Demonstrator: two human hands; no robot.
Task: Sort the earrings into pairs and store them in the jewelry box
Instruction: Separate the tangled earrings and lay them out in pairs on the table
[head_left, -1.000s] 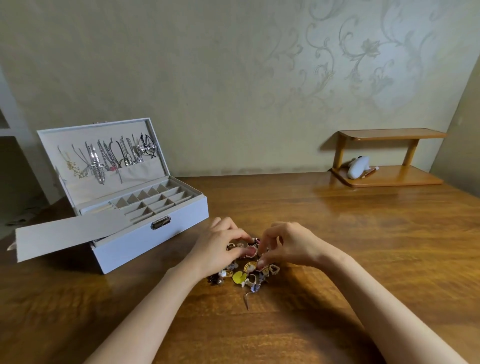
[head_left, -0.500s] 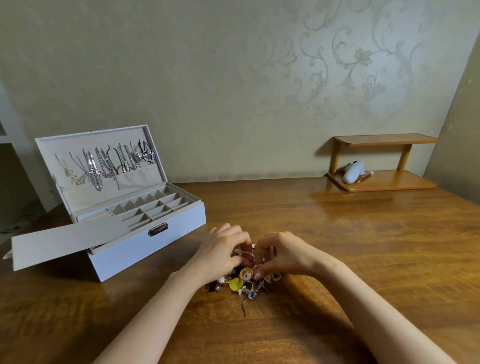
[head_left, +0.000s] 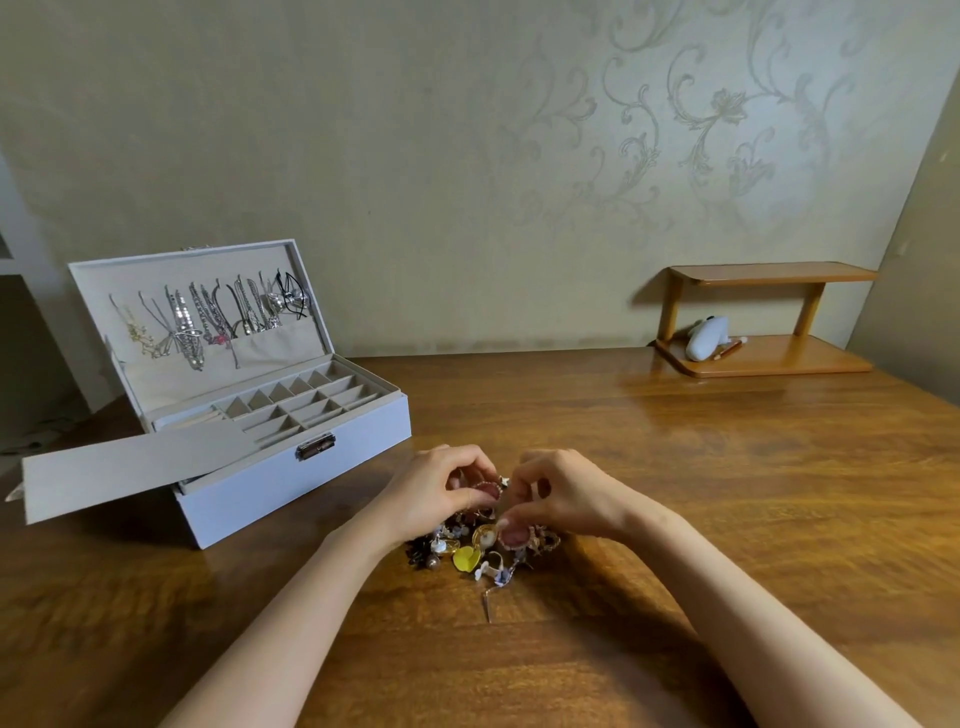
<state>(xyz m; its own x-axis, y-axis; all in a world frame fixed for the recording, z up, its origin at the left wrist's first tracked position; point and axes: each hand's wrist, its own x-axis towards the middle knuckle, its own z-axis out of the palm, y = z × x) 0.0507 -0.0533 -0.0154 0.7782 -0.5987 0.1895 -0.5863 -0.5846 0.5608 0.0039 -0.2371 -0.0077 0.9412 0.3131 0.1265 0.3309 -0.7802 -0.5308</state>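
A small heap of mixed earrings lies on the wooden table in front of me, with a yellow heart-shaped one at its near side. My left hand pinches a pink round earring just above the heap. My right hand holds a matching pink round earring between thumb and fingers. The white jewelry box stands open at the left, its divided compartments bare, necklaces hanging in its lid.
A loose grey tray panel juts out from the box's left front. A small wooden two-tier shelf with a white object stands at the back right against the wall.
Both hands have lifted slightly from the heap, each now pinching a pink round earring. My view has tilted so the box and shelf sit lower in frame.
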